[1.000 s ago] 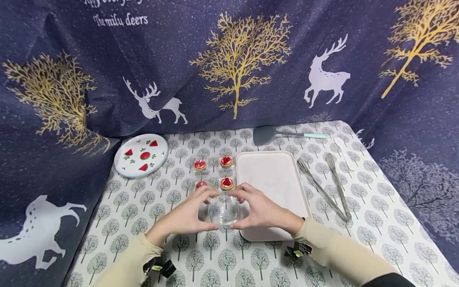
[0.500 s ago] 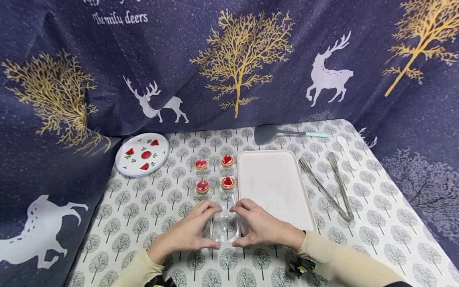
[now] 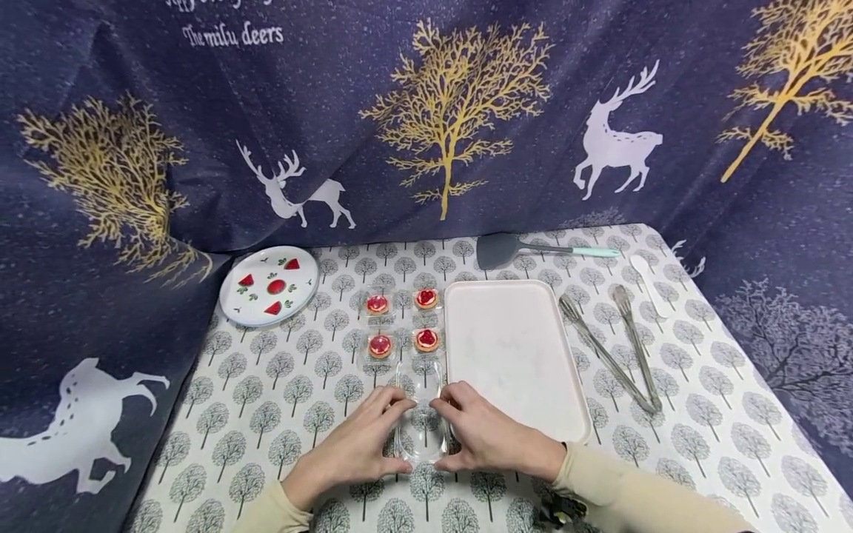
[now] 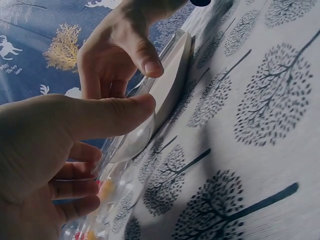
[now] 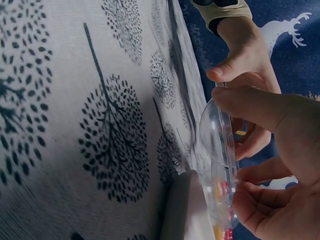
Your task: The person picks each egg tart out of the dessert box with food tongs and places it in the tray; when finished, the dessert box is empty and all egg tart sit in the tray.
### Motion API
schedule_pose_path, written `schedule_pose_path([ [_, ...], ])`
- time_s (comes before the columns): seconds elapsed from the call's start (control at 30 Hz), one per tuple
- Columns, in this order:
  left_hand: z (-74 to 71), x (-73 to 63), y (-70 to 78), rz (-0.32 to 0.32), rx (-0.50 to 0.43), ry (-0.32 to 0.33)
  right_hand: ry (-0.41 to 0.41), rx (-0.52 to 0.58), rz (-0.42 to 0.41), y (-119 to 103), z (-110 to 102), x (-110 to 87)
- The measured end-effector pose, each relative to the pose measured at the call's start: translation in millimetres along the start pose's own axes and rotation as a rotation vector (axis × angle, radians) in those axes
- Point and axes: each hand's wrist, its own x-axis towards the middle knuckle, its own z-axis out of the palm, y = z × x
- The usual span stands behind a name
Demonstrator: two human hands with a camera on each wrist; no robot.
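Observation:
Both hands are at a clear plastic box (image 3: 422,438) with a rounded, domed part, near the front of the table. My left hand (image 3: 365,437) pinches its left side between thumb and fingers. On the opposite side, my right hand (image 3: 485,435) grips the rim in the same way. In the right wrist view the dome (image 5: 211,131) bulges toward the tablecloth, and its rim runs between thumb and fingers. Just behind it, another clear section (image 3: 421,376) shows. Farther back sit several small tarts (image 3: 426,340) with red tops, each in clear plastic packaging.
Right of the hands lies a pale rectangular tray (image 3: 509,355). Beyond it are metal tongs (image 3: 616,363), a white spoon (image 3: 648,285) and a grey spatula (image 3: 500,252) with a mint handle. At back left rests a round plate (image 3: 269,289) with watermelon patterns.
Both hands have moved toward the table's front edge, bringing the clear box with them. The front left tart, earlier partly covered by the left hand, now shows fully.

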Motion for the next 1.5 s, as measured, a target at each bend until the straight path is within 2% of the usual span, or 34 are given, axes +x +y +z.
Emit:
schedule_pose_path([
  [0.3, 10.3, -2.5, -3.1, 0.024, 0.038, 0.038, -0.012, -0.035, -0.009, -1, 5, -3.4],
  [0.6, 11.7, -3.6, -2.0, -0.008, 0.062, 0.011, -0.003, -0.052, -0.014, 0, 10, -4.3],
  [1.0, 15.0, -5.2, -2.9, -0.009, 0.09, 0.008, -0.026, -0.037, 0.01, -2, 10, -6.4],
  [1.23, 7.6, -4.8, -5.4, -0.011, 0.033, 0.024, -0.042, 0.02, 0.014, 0, 0, 0.4],
  [1.33, 1.8, -1.9, -11.3, 0.008, 0.004, 0.052, -0.028, 0.073, 0.018, 3, -8, 9.8],
  [1.5, -9.3, 5.0, -23.9, 0.039, 0.015, 0.105, -0.021, 0.126, 0.051, 13, -16, 27.4],
])
